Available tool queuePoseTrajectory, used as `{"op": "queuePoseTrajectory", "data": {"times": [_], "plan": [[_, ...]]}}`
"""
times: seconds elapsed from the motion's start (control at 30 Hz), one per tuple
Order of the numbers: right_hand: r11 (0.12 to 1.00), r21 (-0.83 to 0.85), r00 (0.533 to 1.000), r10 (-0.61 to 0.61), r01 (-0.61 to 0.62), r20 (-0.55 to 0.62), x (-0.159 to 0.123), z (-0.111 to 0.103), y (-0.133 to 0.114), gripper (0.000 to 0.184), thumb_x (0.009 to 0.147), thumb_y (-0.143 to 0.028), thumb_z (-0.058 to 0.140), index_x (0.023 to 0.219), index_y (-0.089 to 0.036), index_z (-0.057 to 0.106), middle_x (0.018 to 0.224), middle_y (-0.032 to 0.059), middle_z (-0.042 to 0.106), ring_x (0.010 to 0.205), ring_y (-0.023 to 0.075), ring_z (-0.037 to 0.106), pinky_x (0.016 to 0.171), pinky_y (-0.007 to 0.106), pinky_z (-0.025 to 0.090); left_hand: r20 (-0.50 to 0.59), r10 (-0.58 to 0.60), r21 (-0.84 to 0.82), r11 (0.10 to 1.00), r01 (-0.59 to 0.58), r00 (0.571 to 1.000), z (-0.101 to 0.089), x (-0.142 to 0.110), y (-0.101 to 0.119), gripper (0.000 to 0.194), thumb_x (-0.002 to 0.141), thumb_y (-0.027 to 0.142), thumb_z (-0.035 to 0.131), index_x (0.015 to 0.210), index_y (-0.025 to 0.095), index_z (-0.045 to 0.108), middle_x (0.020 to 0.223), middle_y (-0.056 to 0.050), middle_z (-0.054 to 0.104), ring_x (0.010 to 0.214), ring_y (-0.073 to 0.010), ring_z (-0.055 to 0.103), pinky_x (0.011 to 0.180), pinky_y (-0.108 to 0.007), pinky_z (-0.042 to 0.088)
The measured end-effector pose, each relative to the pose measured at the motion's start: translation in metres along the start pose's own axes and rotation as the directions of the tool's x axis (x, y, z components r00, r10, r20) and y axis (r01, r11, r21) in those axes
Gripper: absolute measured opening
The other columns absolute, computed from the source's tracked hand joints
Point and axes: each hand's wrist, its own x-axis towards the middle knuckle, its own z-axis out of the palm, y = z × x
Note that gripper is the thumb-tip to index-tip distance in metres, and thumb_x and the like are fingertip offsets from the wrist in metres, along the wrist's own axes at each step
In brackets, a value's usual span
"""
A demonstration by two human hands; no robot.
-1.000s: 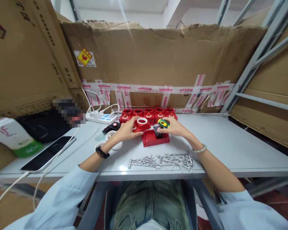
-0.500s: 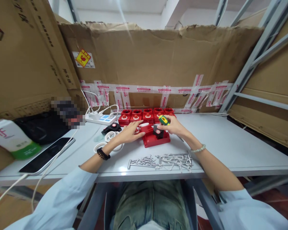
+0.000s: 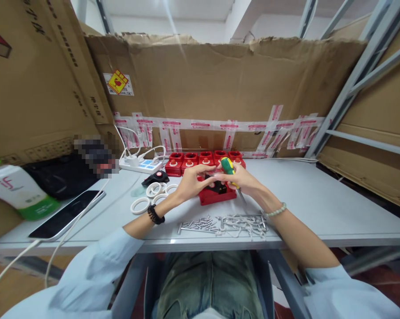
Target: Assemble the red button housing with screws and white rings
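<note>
A red plastic base with a black part in it lies on the grey table in front of me. My left hand is curled over its left side, fingers pinched on a small red piece that I cannot make out clearly. My right hand grips a screwdriver with a green and yellow handle, its shaft slanting down to the right. Both hands meet above the red base. A pile of silver screws lies nearer to me.
A row of red housings stands behind the hands. White rings and a black part with a red button lie to the left. Farther left are a power strip, a phone and a bottle. Cardboard walls surround the table.
My left hand has set aside the red cover with the white ring and moved right over the base. The right hand has turned the screwdriver more upright.
</note>
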Motion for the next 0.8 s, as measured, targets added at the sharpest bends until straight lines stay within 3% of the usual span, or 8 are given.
{"op": "queuePoseTrajectory", "data": {"times": [0.17, 0.27, 0.4, 0.47, 0.57, 0.63, 0.73, 0.8], "plan": [[0.997, 0.074, 1.0, 0.013, -0.012, -0.014, 0.001, 0.003, 0.002, 0.054, 0.05, -0.029, 0.09, 0.091, -0.017, 0.056, 0.073, 0.0011, 0.069, 0.048, 0.0053, 0.048, 0.037, 0.017, 0.026, 0.015, -0.195, -0.236, 0.952, 0.193, 0.981, 0.007, 0.002, -0.013, 0.06, 0.074, 0.053, 0.074, 0.114, 0.008, 0.069, 0.091, -0.013, 0.076, 0.07, -0.0207, 0.071, 0.071, -0.037, 0.059], [0.996, 0.088, 0.998, 0.007, -0.002, -0.056, 0.003, 0.003, 0.003, 0.054, 0.049, -0.024, 0.088, 0.092, -0.017, 0.056, 0.074, 0.0012, 0.071, 0.047, 0.0054, 0.049, 0.037, 0.017, 0.028, -0.018, -0.179, -0.206, 0.963, 0.172, 0.984, 0.001, 0.003, -0.003, 0.055, 0.075, 0.052, 0.073, 0.111, 0.01, 0.071, 0.096, -0.014, 0.077, 0.079, -0.0225, 0.072, 0.075, -0.037, 0.058], [0.997, 0.079, 0.986, 0.021, -0.007, -0.166, 0.002, 0.002, 0.0, 0.05, 0.05, -0.019, 0.085, 0.091, -0.017, 0.055, 0.072, 0.0016, 0.072, 0.046, 0.0061, 0.052, 0.036, 0.017, 0.029, -0.117, -0.088, 0.147, 0.983, 0.105, 0.989, -0.048, -0.009, 0.021, 0.044, 0.081, 0.051, 0.068, 0.107, 0.016, 0.074, 0.108, -0.011, 0.075, 0.089, -0.0226, 0.07, 0.078, -0.032, 0.056], [0.995, 0.094, 0.981, 0.033, -0.015, -0.19, 0.001, 0.002, -0.003, 0.049, 0.05, -0.016, 0.083, 0.09, -0.016, 0.055, 0.071, 0.0016, 0.072, 0.045, 0.0058, 0.051, 0.035, 0.017, 0.029, -0.056, -0.129, 0.336, 0.931, 0.14, 0.99, -0.084, -0.026, 0.022, 0.043, 0.082, 0.056, 0.064, 0.103, 0.02, 0.076, 0.105, -0.008, 0.076, 0.092, -0.0239, 0.07, 0.077, -0.031, 0.054], [0.994, 0.11, 0.981, 0.038, -0.016, -0.192, 0.0, 0.003, -0.007, 0.047, 0.051, -0.014, 0.082, 0.089, -0.016, 0.055, 0.071, 0.0017, 0.071, 0.042, 0.0044, 0.048, 0.034, 0.017, 0.028, -0.079, -0.257, 0.57, 0.781, 0.255, 0.963, -0.134, -0.062, 0.001, 0.052, 0.078, 0.066, 0.059, 0.095, 0.02, 0.077, 0.094, -0.007, 0.078, 0.08, -0.0255, 0.069, 0.074, -0.033, 0.052], [0.995, 0.098, 0.983, 0.042, -0.024, -0.18, 0.0, 0.006, -0.009, 0.045, 0.052, -0.013, 0.081, 0.088, -0.016, 0.055, 0.071, 0.0018, 0.071, 0.041, 0.0037, 0.047, 0.034, 0.017, 0.029, -0.126, -0.38, 0.676, 0.643, 0.36, 0.916, -0.158, -0.085, -0.022, 0.06, 0.078, 0.071, 0.052, 0.099, 0.019, 0.076, 0.094, -0.009, 0.077, 0.072, -0.0262, 0.068, 0.071, -0.035, 0.051], [0.996, 0.059, 0.986, 0.071, -0.062, -0.153, 0.001, 0.014, -0.016, 0.042, 0.054, -0.009, 0.078, 0.088, -0.016, 0.054, 0.07, 0.0013, 0.07, 0.043, 0.0046, 0.049, 0.034, 0.016, 0.03, -0.129, -0.456, 0.758, 0.527, 0.384, 0.88, -0.176, -0.11, -0.051, 0.067, 0.08, 0.07, 0.044, 0.106, 0.016, 0.073, 0.097, -0.014, 0.075, 0.078, -0.0309, 0.068, 0.076, -0.039, 0.05], [0.996, 0.021, 0.988, 0.089, -0.087, -0.126, 0.004, 0.024, -0.023, 0.039, 0.056, -0.006, 0.076, 0.087, -0.016, 0.053, 0.068, 0.0004, 0.068, 0.046, 0.0065, 0.052, 0.034, 0.016, 0.031, -0.112, -0.463, 0.775, 0.513, 0.369, 0.879, -0.18, -0.117, -0.062, 0.069, 0.08, 0.071, 0.042, 0.108, 0.015, 0.073, 0.096, -0.015, 0.074, 0.086, -0.034, 0.067, 0.081, -0.042, 0.05]]}}
